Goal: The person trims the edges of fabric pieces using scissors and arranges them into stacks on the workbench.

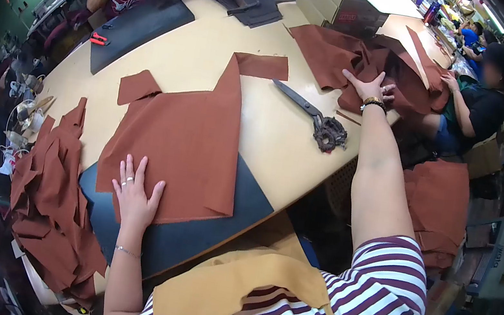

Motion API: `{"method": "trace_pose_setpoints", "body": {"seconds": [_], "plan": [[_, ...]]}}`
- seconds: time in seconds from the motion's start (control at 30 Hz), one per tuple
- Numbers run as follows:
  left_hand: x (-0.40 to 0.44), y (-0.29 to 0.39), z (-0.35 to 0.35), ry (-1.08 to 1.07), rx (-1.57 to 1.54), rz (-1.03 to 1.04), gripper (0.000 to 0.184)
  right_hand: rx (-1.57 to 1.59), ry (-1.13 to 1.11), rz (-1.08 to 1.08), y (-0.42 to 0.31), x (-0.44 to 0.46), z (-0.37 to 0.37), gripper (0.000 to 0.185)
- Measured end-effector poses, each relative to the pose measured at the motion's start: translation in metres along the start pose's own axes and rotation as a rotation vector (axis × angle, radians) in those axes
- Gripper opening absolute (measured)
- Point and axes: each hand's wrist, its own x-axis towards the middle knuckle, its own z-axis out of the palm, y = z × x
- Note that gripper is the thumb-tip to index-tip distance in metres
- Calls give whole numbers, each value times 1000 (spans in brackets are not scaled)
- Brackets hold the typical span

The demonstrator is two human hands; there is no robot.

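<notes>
My left hand (pixel 137 196) lies flat with its fingers spread on the lower left part of a rust-brown cloth piece (pixel 183 141). That piece has a narrow strip reaching up and right, and a folded flap at its upper left. My right hand (pixel 370 89) rests, fingers spread, on a crumpled heap of the same brown cloth (pixel 329 55) at the upper right. Between the two, large dark scissors (pixel 305 105) with wrapped handles lie on the table, blades pointing up and left.
Brown scraps (pixel 52 206) pile at the table's left edge. Dark sheets (pixel 144 27) and a red cutter (pixel 99 39) lie at the upper left, a box (pixel 343 5) at the back. People stand across the table and at the right. Folded brown cloth (pixel 433 207) is beside my right arm.
</notes>
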Motion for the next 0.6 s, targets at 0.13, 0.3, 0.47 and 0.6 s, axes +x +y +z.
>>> {"method": "trace_pose_setpoints", "body": {"seconds": [0.13, 0.3, 0.47, 0.6], "plan": [[1, 2, -1, 3, 3, -2, 65, -75, 21, -67, -1, 19, 21, 128], [0, 1, 0, 9, -5, 7, 65, -140, 28, -216, 19, 50, 29, 63], [-1, -6, 4, 33, -41, 27, 63, 93, 189, -344, 27, 25, 31, 46], [0, -7, -2, 206, -387, 119, 63, 740, -29, -661, -1, -70, 4, 26]]}}
